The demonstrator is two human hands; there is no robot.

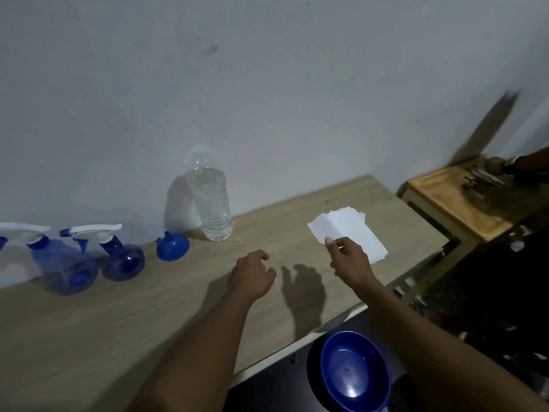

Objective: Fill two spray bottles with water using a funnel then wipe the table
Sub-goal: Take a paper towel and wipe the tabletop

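On my head camera I look down on a wooden table (pixel 118 337) set against a pale wall (pixel 267 84). At the far left, close to the wall, stand the left spray bottle (pixel 59 263) and the right spray bottle (pixel 123 260). Both are blue and see-through, with white trigger heads screwed on. I cannot tell how much water is in either.

Just right of them the blue funnel (pixel 172 246) rests on the table with its wide end down and its spout up. Beside it, a little further right, the clear water bottle (pixel 212 203) stands upright and looks mostly full. Its top is too blurred for me to see a cap.

My left hand (pixel 252 275) hovers over the middle of the table with its fingers loosely curled, holding nothing. My right hand (pixel 349 260) pinches the near corner of the top sheet of a white paper stack (pixel 350 230) between thumb and forefinger. The stack lies flat near the table's right end, well apart from the bottles.

Below the table's front edge, between my forearms, sits a blue bowl (pixel 353 370) on a dark surface. At the far right there is a lower side table (pixel 445 197) with a wooden top. Another person's hand (pixel 496 165) rests on some dark things there, which I cannot make out.
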